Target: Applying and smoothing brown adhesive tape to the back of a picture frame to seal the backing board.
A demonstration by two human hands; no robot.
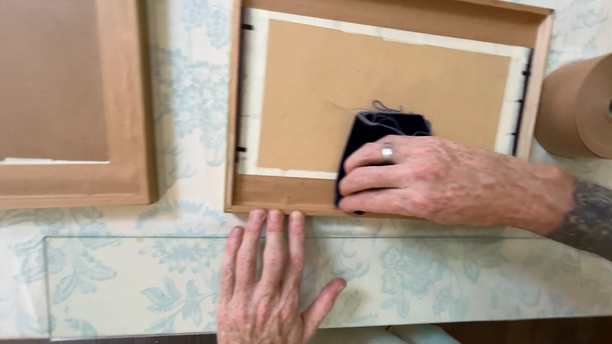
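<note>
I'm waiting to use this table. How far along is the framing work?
Backing board already sits in the face-down wooden frame. In hand: right hand presses a dark cloth on it; left hand lies flat on the glass sheet. Left: tape roll and second frame lie untouched.

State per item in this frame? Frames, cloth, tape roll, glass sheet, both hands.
Wooden picture frame, centre: face down, brown backing board set in.
Dark blue cloth: bunched, pressed on the backing board.
Right hand: fingers curled over the cloth.
Left hand: flat, fingers spread, fingertips at the frame's near edge.
Clear glass sheet: lying flat on the floral tablecloth.
Second wooden frame: face down, backing in.
Brown paper tape roll: on its side, wound.
</note>
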